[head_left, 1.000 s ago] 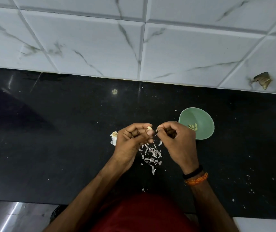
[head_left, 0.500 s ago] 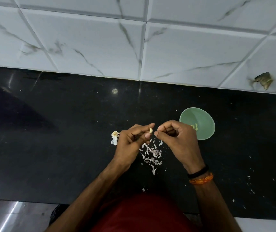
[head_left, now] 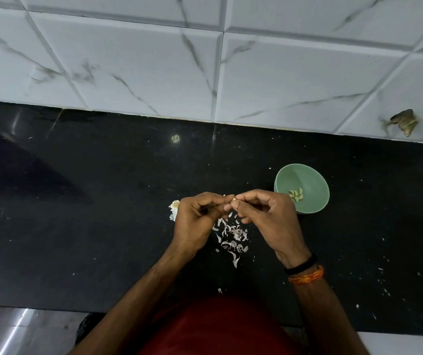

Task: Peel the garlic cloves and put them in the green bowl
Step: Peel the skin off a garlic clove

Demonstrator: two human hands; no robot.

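Both hands meet above the black counter and pinch one small garlic clove (head_left: 234, 200) between their fingertips. My left hand (head_left: 197, 221) holds it from the left, my right hand (head_left: 265, 219) from the right, and the clove is mostly hidden by the fingers. The green bowl (head_left: 307, 180) stands just right of my right hand, with several peeled cloves (head_left: 296, 194) lying in it. A pile of papery garlic skins (head_left: 232, 237) lies on the counter below the hands. The rest of the garlic bulb (head_left: 174, 206) sits left of my left hand, partly hidden.
The black counter (head_left: 77, 226) runs to a white marble-tiled wall (head_left: 154, 60) at the back. Small skin flakes (head_left: 384, 290) are scattered on the right part. A brownish broken spot (head_left: 403, 121) marks the wall at the far right. The counter's front edge is near my body.
My hands have closed together on the clove; the right fingertips now touch the left ones. The bowl's cloves show more as my right hand shifted off it.
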